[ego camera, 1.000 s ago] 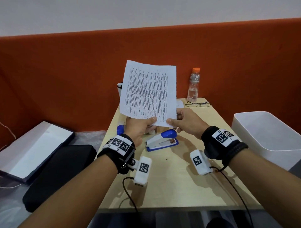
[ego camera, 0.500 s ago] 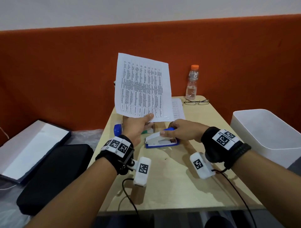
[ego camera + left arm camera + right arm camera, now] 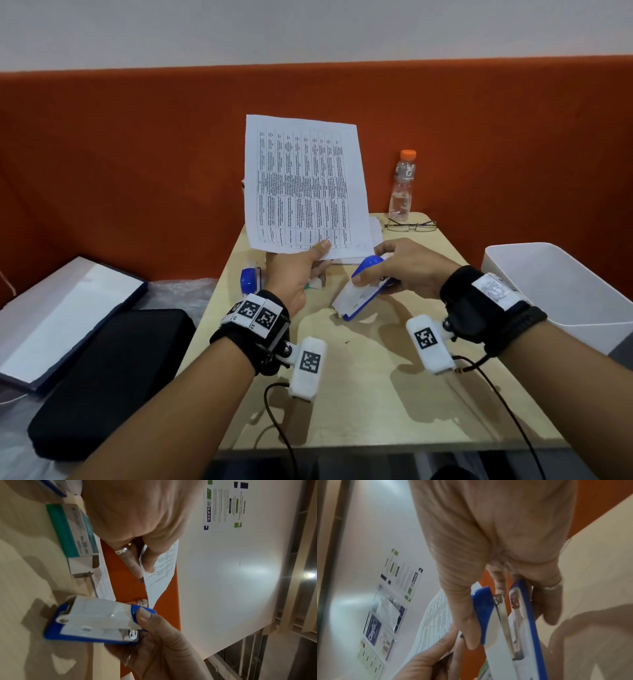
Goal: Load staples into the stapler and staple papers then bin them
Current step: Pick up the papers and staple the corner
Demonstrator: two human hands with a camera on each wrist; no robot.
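My left hand [image 3: 301, 270] pinches the bottom edge of the printed papers [image 3: 301, 185] and holds them upright above the far half of the table. The same papers [image 3: 161, 566] show between thumb and fingers in the left wrist view. My right hand [image 3: 400, 270] grips the blue and white stapler [image 3: 359, 291], thumb on its blue top, lifted off the wooden table [image 3: 376, 394] with its hinged end tilted down. In the right wrist view the stapler [image 3: 506, 628] sits between thumb and fingers. A green staple box [image 3: 75, 530] lies open on the table under my left hand.
A white bin [image 3: 555, 291] stands at the table's right. A clear bottle [image 3: 402, 186] and glasses [image 3: 411, 225] are at the far edge, with more sheets [image 3: 375, 228] behind the held papers. A second blue stapler [image 3: 249, 279] lies left. A black case [image 3: 113, 370] and laptop [image 3: 58, 315] are off to the left.
My right hand let go of the papers, went down to the stapler, gripped it and lifted it off the table. My left hand kept the papers raised alone.
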